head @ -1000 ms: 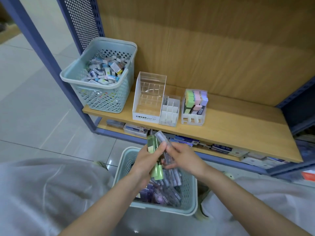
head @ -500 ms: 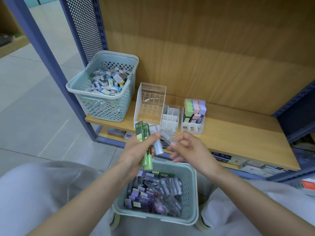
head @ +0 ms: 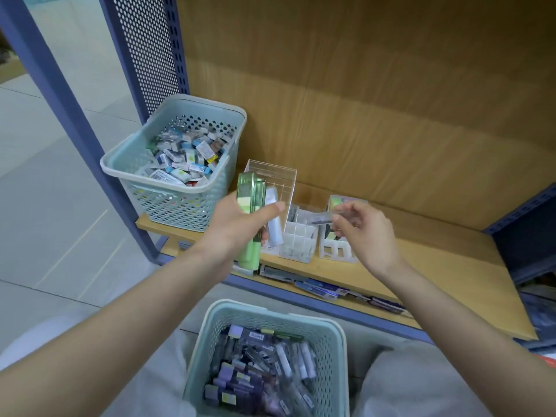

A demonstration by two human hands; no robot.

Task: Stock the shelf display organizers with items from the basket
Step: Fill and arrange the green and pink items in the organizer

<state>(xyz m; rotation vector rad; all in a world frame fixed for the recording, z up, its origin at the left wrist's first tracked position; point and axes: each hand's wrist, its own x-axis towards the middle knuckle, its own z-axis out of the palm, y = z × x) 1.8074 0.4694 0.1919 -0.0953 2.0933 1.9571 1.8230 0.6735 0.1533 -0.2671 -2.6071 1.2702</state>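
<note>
Since a second ago both hands have risen from over the pale teal perforated plastic lower basket (head: 270,312), below the white plastic grid organizer (head: 301,236), to shelf height. One piece has been split off the bundle, so the pick is done and slotting looks next. Far left of the grid organizer is a matching teal perforated shelf basket (head: 180,206) of small glossy boxes. The left hand (head: 234,230) is just left of it, grip wrapped round translucent green flat plastic cases (head: 249,191) plus a frosted lilac case (head: 274,219), upright, hard, slick. Behind-left of it stands a clear rigid acrylic tiered display (head: 279,176). The right hand (head: 368,234) is right of it, grip pinching a slim clear plastic case (head: 320,219) level above its square cells, not yet in. Just right of it, a white slotted holder (head: 337,251) holds pastel blocks.
</note>
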